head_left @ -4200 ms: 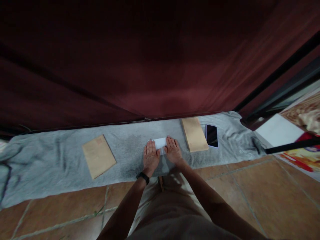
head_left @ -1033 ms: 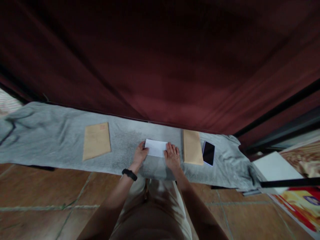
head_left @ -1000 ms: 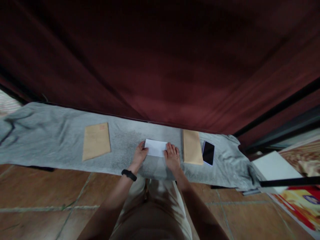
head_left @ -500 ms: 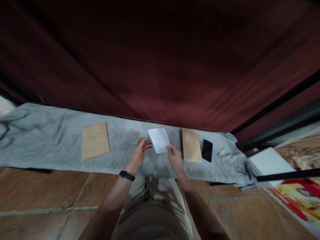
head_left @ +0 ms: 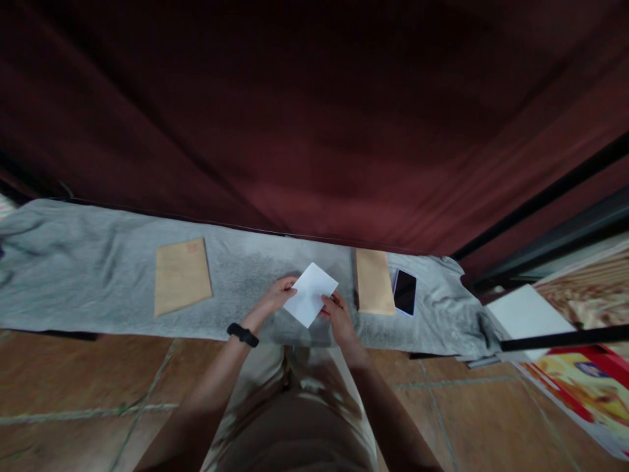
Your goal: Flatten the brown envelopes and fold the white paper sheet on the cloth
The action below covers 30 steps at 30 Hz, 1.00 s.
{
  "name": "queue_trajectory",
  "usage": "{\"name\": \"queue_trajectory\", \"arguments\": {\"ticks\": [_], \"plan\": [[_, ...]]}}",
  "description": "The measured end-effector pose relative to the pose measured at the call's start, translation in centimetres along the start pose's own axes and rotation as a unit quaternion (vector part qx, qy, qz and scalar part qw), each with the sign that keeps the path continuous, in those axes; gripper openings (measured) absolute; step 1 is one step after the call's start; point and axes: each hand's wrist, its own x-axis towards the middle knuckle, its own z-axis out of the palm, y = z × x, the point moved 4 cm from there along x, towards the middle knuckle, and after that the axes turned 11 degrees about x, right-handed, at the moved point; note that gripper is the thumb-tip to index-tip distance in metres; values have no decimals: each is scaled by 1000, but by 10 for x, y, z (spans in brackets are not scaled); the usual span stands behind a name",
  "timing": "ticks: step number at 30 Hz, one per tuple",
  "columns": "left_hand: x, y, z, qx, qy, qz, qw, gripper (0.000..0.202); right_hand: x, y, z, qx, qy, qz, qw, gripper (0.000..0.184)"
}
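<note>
Between my hands is a sheet of white paper point(head_left: 311, 295), turned so that one corner points toward me. My left hand point(head_left: 280, 292) pinches its left corner, thumb on top. On the right side my right hand point(head_left: 337, 311) grips the paper too, with the thumb over it and the fingers underneath. To the left a brown envelope point(head_left: 181, 276) lies flat on the grey cloth point(head_left: 236, 262). Right of my right hand lies a stack of brown envelopes point(head_left: 375, 282), and beside it a phone point(head_left: 405, 292) with a dark screen.
A dark red fabric wall point(head_left: 314, 164) rises along the far edge of the cloth-covered surface. Black metal bars point(head_left: 540, 200) run at the right, near a white box point(head_left: 528, 318) and a red and yellow package point(head_left: 587, 387). Below is a tiled floor point(head_left: 122, 373).
My left hand has moved right and taken hold of the paper, which my right hand held alone before. The paper has been turned and brought slightly nearer to me.
</note>
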Motion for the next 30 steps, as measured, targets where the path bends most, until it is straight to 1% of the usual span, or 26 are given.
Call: {"name": "queue_trajectory", "arguments": {"ticks": [2, 3, 5, 7, 10, 12, 14, 15, 17, 19, 22, 23, 25, 27, 28, 30], "plan": [[7, 4, -6, 68, -36, -10, 997, 22, 4, -3, -8, 32, 23, 22, 999, 34], [11, 6, -9, 98, -45, -15, 994, 19, 5, -3, -12, 41, 39, 37, 998, 32], [18, 9, -12, 131, -43, -20, 990, 17, 6, 0, -18, 44, 64, 62, 995, 31], [26, 14, -15, 150, -3, -9, 989, 18, 5, 6, -20, 54, 70, 83, 993, 36], [32, 23, -17, 192, 100, 38, 976, 23, 1, 17, -18, 80, 81, 101, 988, 43], [30, 28, -15, 240, 161, 76, 954, 29, -2, 24, -15, 99, 94, 100, 986, 45], [23, 31, -6, 305, 199, 124, 923, 37, -3, 28, -12, 115, 97, 90, 984, 46], [18, 31, 0, 343, 210, 149, 904, 39, -3, 29, -11, 120, 94, 86, 984, 46], [8, 25, 18, 410, 204, 185, 870, 41, -4, 31, -8, 122, 85, 83, 985, 45], [0, 12, 37, 466, 172, 194, 846, 42, -5, 32, -7, 118, 79, 88, 986, 45], [-7, -12, 59, 537, 134, 157, 818, 50, -6, 31, -9, 109, 59, 96, 988, 42], [-9, -19, 63, 554, 128, 145, 810, 53, -6, 30, -10, 97, 49, 101, 989, 41], [-10, -28, 68, 579, 128, 132, 794, 57, -6, 26, -17, 38, 37, 99, 994, 37], [-11, -33, 70, 594, 135, 132, 782, 58, -6, 21, -26, -34, 47, 81, 995, 36], [-11, -34, 70, 599, 139, 132, 778, 59, -6, 17, -30, -79, 56, 55, 994, 36], [-11, -35, 71, 604, 145, 132, 772, 60, -7, 6, -32, -182, 73, -28, 980, 37]]}}
